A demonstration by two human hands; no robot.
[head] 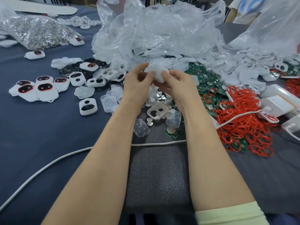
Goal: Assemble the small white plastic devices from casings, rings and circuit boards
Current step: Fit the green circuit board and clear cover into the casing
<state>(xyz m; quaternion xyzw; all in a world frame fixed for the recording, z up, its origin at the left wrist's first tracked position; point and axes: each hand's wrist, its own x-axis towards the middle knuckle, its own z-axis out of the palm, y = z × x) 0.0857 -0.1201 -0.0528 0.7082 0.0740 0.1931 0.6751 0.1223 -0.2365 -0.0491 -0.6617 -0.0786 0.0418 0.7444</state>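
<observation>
Just above the centre of the frame, both hands meet on a small white rounded plastic casing (158, 74), held up off the dark blue cloth-covered table (32, 135). The left hand (138, 81) pinches the casing's left end between thumb and fingertips; the right hand (176, 86) has thumb and fingers curled round its right side (what the underside of the casing holds cannot be seen). To the right of the hands lies a heap of green square circuit boards (209, 82), and below that, at the right edge, a tangle of thin red rubber rings (243, 122). At the left of the frame sits a cluster of finished white devices with dark red-rimmed windows (32, 90), with empty white casing frames (88, 106) near them. Crumpled clear plastic bags (162, 30) fill the upper centre. A white cable (48, 166) runs from the lower left across under both forearms
</observation>
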